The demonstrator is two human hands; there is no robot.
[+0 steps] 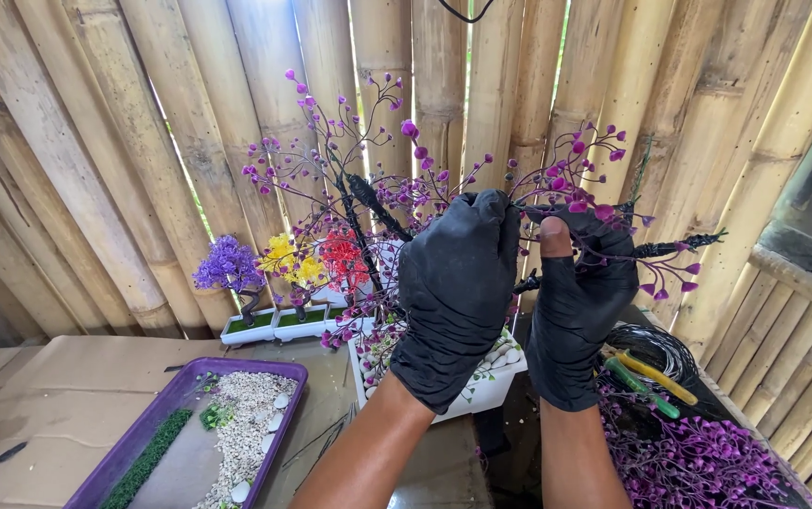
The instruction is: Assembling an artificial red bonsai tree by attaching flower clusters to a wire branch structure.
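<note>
Your gloved left hand [458,287] and right hand [578,306] both pinch a beaded branch [576,193] of the purple wire tree [368,203], above its white pot [486,382].

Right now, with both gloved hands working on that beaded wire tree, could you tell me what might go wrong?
1. The left hand and right hand pull on one branch high on the purple bead tree; its white pot could tip.
2. Thin beaded twigs crowd the gloves, so one may snag and bend.
3. The purple tray of gravel lies close to the left forearm; a sweep could scatter it.
</note>
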